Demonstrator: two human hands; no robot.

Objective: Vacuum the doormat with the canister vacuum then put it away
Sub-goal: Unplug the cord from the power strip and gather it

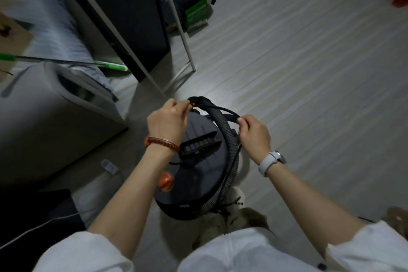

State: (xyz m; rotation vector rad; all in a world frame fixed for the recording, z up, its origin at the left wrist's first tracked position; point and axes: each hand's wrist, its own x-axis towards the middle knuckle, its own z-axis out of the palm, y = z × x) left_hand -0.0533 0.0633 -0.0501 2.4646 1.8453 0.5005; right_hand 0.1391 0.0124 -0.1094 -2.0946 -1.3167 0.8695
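At the far left a grey appliance is standing on the floor, with a white metal rack rising behind it. Just right of that, the left hand is reaching over the top of the canister vacuum, its fingers pinching closed on the far bend of the black hose. The vacuum is sitting on the floor directly in front of the person, its orange knob facing them, and the hose is curling around the lid's right side. Further right, the right hand is gripping the same hose loop, fingers curled narrowly around it beside a thin black cord. No doormat is showing in view, so the vacuuming is probably finished; the person seems to be coiling hose and cord for storage, with carrying the machine to its place apparently remaining.
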